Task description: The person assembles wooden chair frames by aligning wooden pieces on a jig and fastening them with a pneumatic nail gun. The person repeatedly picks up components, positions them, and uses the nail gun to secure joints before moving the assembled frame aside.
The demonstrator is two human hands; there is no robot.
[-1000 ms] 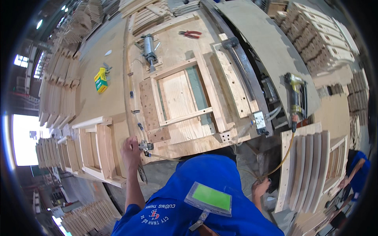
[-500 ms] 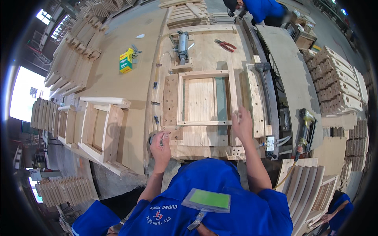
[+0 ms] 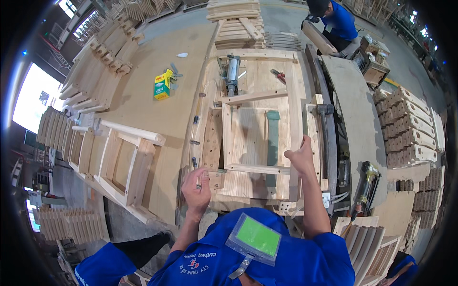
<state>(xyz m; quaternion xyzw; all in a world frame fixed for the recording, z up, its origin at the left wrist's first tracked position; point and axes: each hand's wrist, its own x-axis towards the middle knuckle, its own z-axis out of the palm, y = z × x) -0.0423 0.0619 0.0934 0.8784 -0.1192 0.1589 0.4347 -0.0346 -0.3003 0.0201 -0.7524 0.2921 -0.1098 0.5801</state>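
In front of me a pale wooden frame [image 3: 257,168] with a long right rail sits over the jig [image 3: 213,143], slightly askew. My right hand [image 3: 303,159] is closed around that right rail, thumb on its inner side. At the jig's near left corner, my left hand [image 3: 196,190] has its fingers curled beside a thin air hose; a small dark part shows between them, too small to name. A green strip [image 3: 273,143] shows through the frame's opening. Behind the frame stands a pneumatic cylinder [image 3: 233,74], with red-handled pliers [image 3: 278,76] to its right.
A hammer [image 3: 325,112] lies along the jig's right side, and a nail gun [image 3: 365,186] rests farther right. Left are a yellow-green box [image 3: 162,86] and an assembled wooden frame [image 3: 128,164]. A co-worker [image 3: 336,24] handles a board at the far right.
The wooden frame has lifted out of its square seat and turned askew, its far end moved, with my right hand now gripping its rail. My left hand stays near the jig's corner.
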